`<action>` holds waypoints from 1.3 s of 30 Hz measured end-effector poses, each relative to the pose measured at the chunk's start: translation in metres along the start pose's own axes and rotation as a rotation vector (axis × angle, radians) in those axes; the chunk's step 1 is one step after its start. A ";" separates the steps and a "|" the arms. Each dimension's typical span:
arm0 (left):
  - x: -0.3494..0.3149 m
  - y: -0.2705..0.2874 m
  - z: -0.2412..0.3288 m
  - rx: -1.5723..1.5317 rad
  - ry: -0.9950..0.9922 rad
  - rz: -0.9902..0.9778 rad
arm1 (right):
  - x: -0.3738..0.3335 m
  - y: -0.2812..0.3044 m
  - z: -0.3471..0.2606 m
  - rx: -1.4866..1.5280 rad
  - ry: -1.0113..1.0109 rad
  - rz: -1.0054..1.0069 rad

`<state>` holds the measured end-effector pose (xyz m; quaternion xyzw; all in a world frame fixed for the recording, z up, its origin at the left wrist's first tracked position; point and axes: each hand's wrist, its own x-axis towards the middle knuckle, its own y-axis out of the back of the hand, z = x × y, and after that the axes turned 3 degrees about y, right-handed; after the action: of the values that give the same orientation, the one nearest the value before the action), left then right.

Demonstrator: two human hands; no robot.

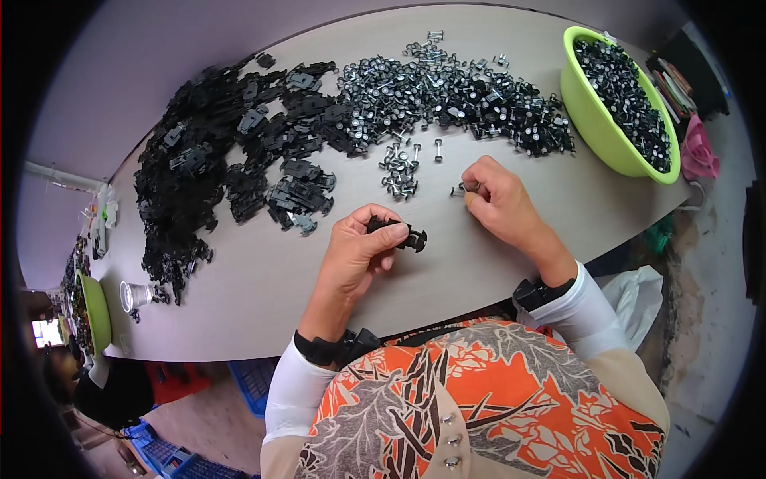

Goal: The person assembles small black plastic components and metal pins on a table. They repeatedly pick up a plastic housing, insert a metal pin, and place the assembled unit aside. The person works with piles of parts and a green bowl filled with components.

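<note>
Two hands: from my distant seat I'm viewing a left hand [359, 249] and a right hand [504, 206], both hovering over the pale surface [455, 279], apart from each other.
Left fingers: thumb and fingers are pinching a black slotted part [412, 238], its free end pointing right; I'm judging that this grip is leaving that end open toward the other hand.
Right fingers: thumb and forefinger are pressing together on a small metal pin [457, 191]; one end is showing to the left, and I can't tell how much the grip is hiding.
Nearby pins: a small pin cluster [399, 174] is lying just beyond the hands, a lone pin [439, 150] beside it, probably placed for a short reach.
Heaps: the large pin heap [391, 96] is spreading behind, while the black part pile [183, 160] is sprawling leftward; each kind is sitting, I'm guessing, toward the hand holding it.
Green basin [586, 112]: more pins are filling it, near the surface's right end.
Edges: the surface's near edge is running close to the torso, both forearms crossing it.
Open room: bare surface is stretching between the hands and leftward to the clear cup [134, 297]; heaps are crowding the far side.
</note>
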<state>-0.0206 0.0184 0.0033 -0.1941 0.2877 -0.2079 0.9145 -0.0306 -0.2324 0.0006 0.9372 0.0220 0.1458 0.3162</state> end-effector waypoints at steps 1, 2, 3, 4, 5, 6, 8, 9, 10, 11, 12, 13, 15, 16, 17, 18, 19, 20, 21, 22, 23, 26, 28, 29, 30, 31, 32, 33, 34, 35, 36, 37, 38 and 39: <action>0.002 0.000 -0.003 -0.006 -0.005 0.002 | -0.002 0.001 -0.002 0.001 -0.016 0.000; 0.002 -0.001 -0.004 -0.034 -0.002 -0.019 | -0.004 0.003 -0.004 0.003 -0.031 0.000; 0.003 -0.003 -0.003 -0.062 0.001 -0.042 | -0.003 0.009 -0.008 -0.019 -0.023 -0.033; 0.003 -0.005 -0.003 -0.090 0.004 -0.063 | -0.002 0.016 -0.013 -0.040 -0.015 -0.065; 0.003 -0.007 -0.002 -0.090 0.022 -0.075 | -0.001 0.021 -0.015 -0.061 -0.006 -0.099; 0.003 -0.008 0.000 -0.083 0.043 -0.083 | 0.000 0.021 -0.014 -0.074 0.047 -0.130; 0.002 -0.011 0.001 -0.073 0.068 -0.081 | 0.002 0.019 -0.012 -0.100 0.157 -0.193; 0.002 -0.011 0.001 -0.072 0.075 -0.072 | 0.003 0.016 -0.010 -0.122 0.200 -0.198; 0.001 -0.012 0.001 -0.071 0.081 -0.062 | 0.003 0.012 -0.008 -0.144 0.243 -0.202; 0.002 -0.012 0.001 -0.069 0.092 -0.059 | 0.004 0.010 -0.006 -0.165 0.286 -0.207; 0.002 -0.012 0.002 -0.067 0.103 -0.052 | 0.003 0.009 -0.006 -0.161 0.246 -0.211; 0.001 -0.011 0.002 -0.066 0.113 -0.044 | 0.003 0.009 -0.007 -0.158 0.206 -0.215; 0.001 -0.012 0.000 -0.056 0.121 -0.032 | 0.005 0.011 -0.014 -0.118 0.227 -0.165; 0.001 -0.013 0.000 -0.052 0.123 -0.027 | 0.005 0.013 -0.022 -0.082 0.287 -0.111; 0.002 -0.013 -0.001 -0.056 0.109 -0.038 | 0.004 0.014 -0.028 -0.045 0.346 -0.055; 0.005 -0.013 -0.005 -0.059 0.098 -0.056 | 0.002 0.013 -0.033 -0.010 0.390 -0.061; 0.007 -0.013 -0.008 -0.062 0.088 -0.074 | 0.000 0.009 -0.039 0.025 0.434 -0.067; 0.008 -0.014 -0.008 -0.070 0.087 -0.091 | -0.002 0.004 -0.045 0.059 0.477 -0.072; 0.008 -0.016 -0.007 -0.078 0.084 -0.111 | -0.004 -0.003 -0.048 0.054 0.468 -0.056; 0.009 -0.017 -0.007 -0.086 0.080 -0.128 | -0.008 -0.013 -0.047 0.049 0.461 -0.040; 0.009 -0.017 -0.009 -0.117 0.094 -0.140 | -0.011 -0.020 -0.047 0.045 0.453 -0.024; 0.012 -0.016 -0.017 -0.188 0.123 -0.158 | -0.019 -0.025 -0.044 0.089 0.376 -0.010; 0.012 -0.020 -0.017 -0.198 0.125 -0.151 | -0.022 -0.026 -0.043 0.120 0.359 0.005; 0.011 -0.021 -0.017 -0.220 0.124 -0.138 | -0.023 -0.028 -0.043 0.136 0.352 0.005; 0.011 -0.023 -0.018 -0.246 0.121 -0.130 | -0.024 -0.028 -0.042 0.146 0.345 0.005; 0.011 -0.025 -0.020 -0.271 0.119 -0.122 | -0.024 -0.029 -0.041 0.164 0.344 0.007; 0.011 -0.025 -0.021 -0.275 0.118 -0.131 | -0.024 -0.031 -0.041 0.182 0.343 0.009; 0.009 -0.024 -0.020 -0.279 0.115 -0.136 | -0.024 -0.031 -0.041 0.202 0.345 0.010; 0.009 -0.023 -0.020 -0.283 0.112 -0.142 | -0.025 -0.029 -0.039 0.219 0.358 -0.011; 0.008 -0.024 -0.020 -0.305 0.134 -0.147 | -0.025 -0.027 -0.036 0.236 0.371 -0.033; 0.006 -0.025 -0.021 -0.326 0.155 -0.148 | -0.026 -0.026 -0.034 0.257 0.386 -0.055; 0.006 -0.025 -0.021 -0.346 0.177 -0.149 | -0.027 -0.027 -0.033 0.265 0.395 -0.045; 0.007 -0.025 -0.021 -0.348 0.176 -0.150 | -0.028 -0.028 -0.033 0.272 0.403 -0.034; 0.008 -0.026 -0.021 -0.350 0.176 -0.152 | -0.029 -0.028 -0.032 0.278 0.410 -0.022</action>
<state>-0.0347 -0.0121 -0.0042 -0.3523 0.3827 -0.2394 0.8198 -0.0663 -0.1949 0.0007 0.9221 0.1159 0.3250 0.1749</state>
